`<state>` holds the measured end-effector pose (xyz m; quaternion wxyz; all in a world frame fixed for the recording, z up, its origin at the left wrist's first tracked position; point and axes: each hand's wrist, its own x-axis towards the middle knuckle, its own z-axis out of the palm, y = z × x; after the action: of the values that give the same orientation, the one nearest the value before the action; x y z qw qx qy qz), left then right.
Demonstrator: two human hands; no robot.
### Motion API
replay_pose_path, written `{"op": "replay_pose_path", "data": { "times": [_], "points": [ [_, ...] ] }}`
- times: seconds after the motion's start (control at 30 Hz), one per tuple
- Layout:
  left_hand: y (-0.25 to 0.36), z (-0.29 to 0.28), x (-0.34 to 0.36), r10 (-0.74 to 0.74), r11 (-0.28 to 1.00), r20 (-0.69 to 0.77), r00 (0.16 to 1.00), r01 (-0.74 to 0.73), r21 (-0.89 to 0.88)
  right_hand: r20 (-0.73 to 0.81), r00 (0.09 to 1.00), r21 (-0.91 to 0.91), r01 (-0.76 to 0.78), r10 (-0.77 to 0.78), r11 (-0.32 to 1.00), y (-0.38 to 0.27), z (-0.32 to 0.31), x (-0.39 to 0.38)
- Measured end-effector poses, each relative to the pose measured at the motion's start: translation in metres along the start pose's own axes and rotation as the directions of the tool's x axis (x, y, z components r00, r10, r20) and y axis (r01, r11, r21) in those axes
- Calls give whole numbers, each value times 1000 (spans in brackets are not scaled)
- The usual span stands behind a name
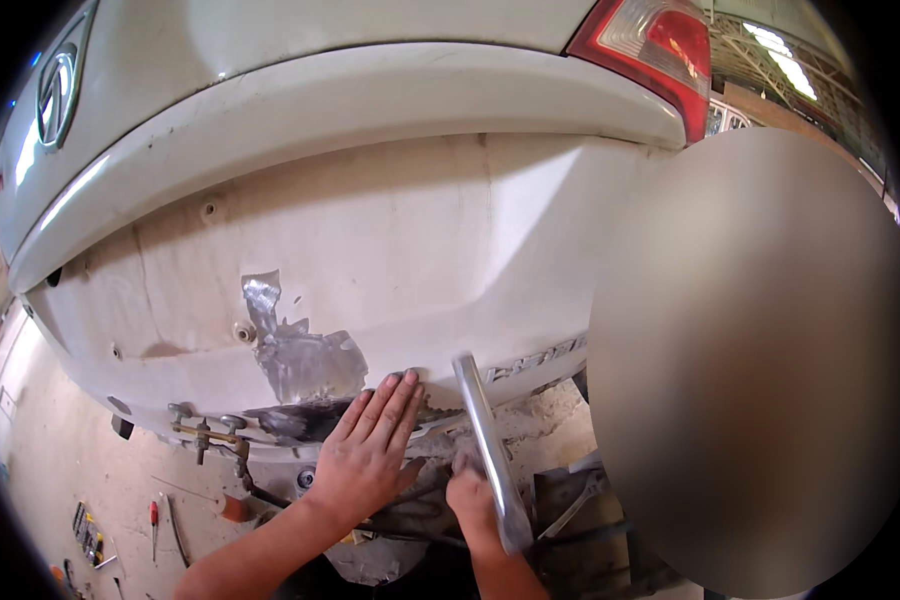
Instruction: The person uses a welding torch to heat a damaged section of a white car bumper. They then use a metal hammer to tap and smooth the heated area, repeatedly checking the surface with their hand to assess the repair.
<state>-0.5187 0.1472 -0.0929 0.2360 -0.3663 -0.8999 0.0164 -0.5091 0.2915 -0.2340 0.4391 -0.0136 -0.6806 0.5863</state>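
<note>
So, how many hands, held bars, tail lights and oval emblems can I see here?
Hands: 2 (left hand, right hand)
Held bar: 1
Tail light: 1
Oval emblem: 1
Total: 5

At the upper left of the vehicle's rear, the emblem [60, 95] is sitting; the tail light [670, 45] is sitting at the upper right. A ledge [370, 92] is running below both, and the lower panel [410, 240] is spreading beneath it. The bare patch [312, 366] is lying on this panel, left of centre. Just below and right of it, the left grip [362, 460] is reaching the panel's lower edge. The right grip [468, 490] is standing beside it, with the bar [483, 430] crossing in front. Raised lettering [538, 360] is running right of the bar. Farther left, the clamp [206, 436] is hanging along the panel's edge. On the floor [60, 440], a screwdriver [154, 518] is lying right of a tool set [87, 533].
</note>
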Motion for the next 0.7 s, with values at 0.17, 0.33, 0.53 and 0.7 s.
{"op": "replay_pose_path", "data": {
  "times": [0.17, 0.33, 0.53, 0.7],
  "points": [
    [0, -1, -2, 0, 1000, 0, 1000, 0, 3, -16, 999, -3, -30, 30, 1000, -11, -1, 4],
    [1, -3, -1, 1, 1000, 21, 1000, -2, 7, 56, 998, -72, 33, -29, 997, -8, 2, 13],
    [2, -1, -2, -3, 1000, 13, 1000, 3, 6, 22, 1000, -61, -2, 3, 998, -16, -4, 3],
    [1, 3, -2, 0, 1000, -11, 1000, 0, 26, 52, 997, -179, 59, -51, 982, -33, -4, 26]
  ]
}}
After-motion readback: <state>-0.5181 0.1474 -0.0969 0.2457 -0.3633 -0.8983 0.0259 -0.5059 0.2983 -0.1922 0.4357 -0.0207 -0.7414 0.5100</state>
